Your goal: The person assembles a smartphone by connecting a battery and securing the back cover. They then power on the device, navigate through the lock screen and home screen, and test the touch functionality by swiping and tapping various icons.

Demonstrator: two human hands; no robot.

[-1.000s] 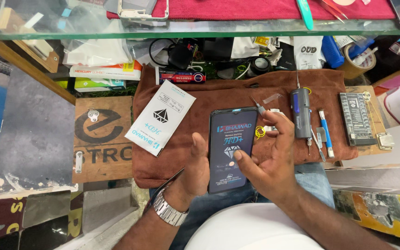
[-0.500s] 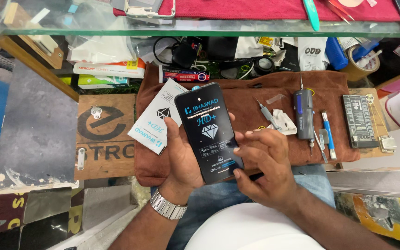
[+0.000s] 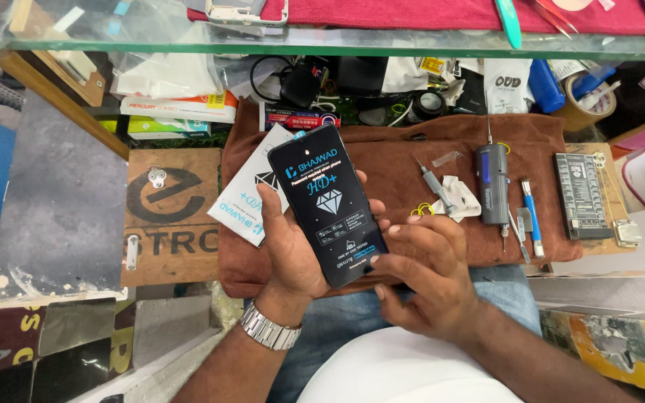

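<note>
My left hand is wrapped around a black smartphone with a printed protector film on its screen, thumb along its left edge and fingertips curling over the right edge, holding it tilted above the brown cloth mat. My right hand sits just beside the phone's lower right corner, fingers loosely bent, the index fingertip touching the bottom edge; it holds nothing else. Behind my left fingers, partly under the phone, lies a white screen-protector packet. Beyond my right fingers on the mat are a small screwdriver, a crumpled white wipe, a grey electric screwdriver and a blue-handled tool. Farther right rests a dark circuit board. A metal watch is on my left wrist.
</note>
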